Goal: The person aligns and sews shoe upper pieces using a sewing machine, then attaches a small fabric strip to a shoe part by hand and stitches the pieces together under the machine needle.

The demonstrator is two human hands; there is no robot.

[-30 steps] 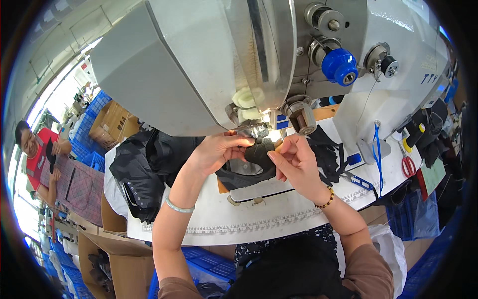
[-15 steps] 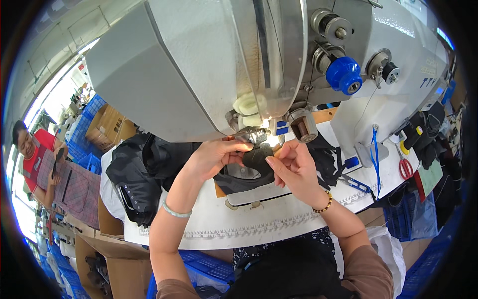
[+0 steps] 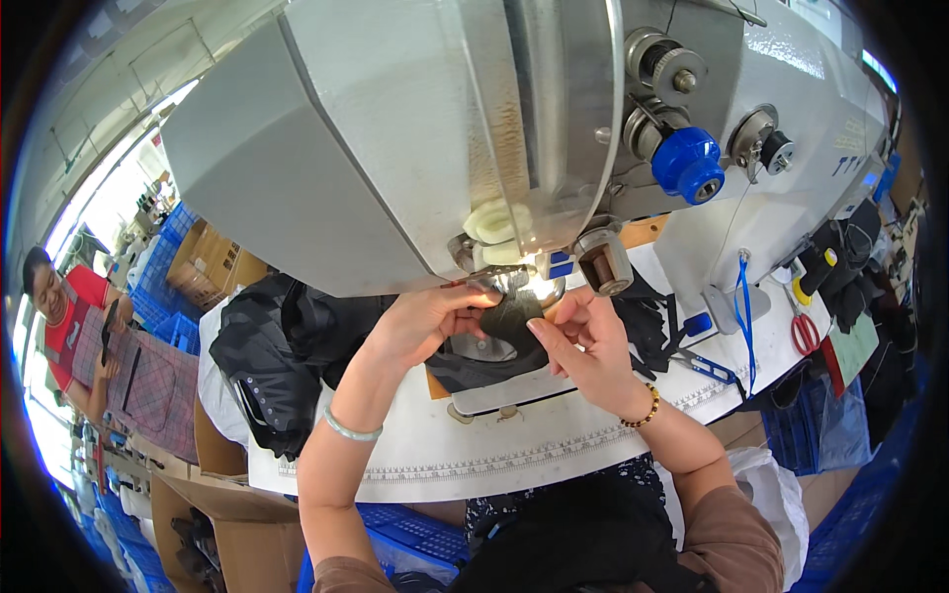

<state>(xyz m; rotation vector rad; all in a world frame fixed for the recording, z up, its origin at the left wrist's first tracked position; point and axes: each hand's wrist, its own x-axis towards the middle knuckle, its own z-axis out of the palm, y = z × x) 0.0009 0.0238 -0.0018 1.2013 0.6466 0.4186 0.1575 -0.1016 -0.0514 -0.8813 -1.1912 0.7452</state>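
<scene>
A dark fabric piece lies under the lit needle area of a large grey sewing machine. My left hand pinches its left edge close to the presser foot, fingers curled. On the other side, my right hand has thumb and forefinger pressed at the piece's right edge, the other fingers bent. More of the dark work curves round below, over the machine's bed. The needle tip itself is lost in the glare.
Black pieces are heaped on the left of the white table. Blue-handled snips, red-handled scissors and black scraps lie right. Cardboard boxes and a blue crate stand below. A co-worker is at far left.
The view has shifted slightly, so the machine head sits a little lower. The dark work below the hands has shifted, and its pale opening looks smaller. Both hands keep nearly the same place.
</scene>
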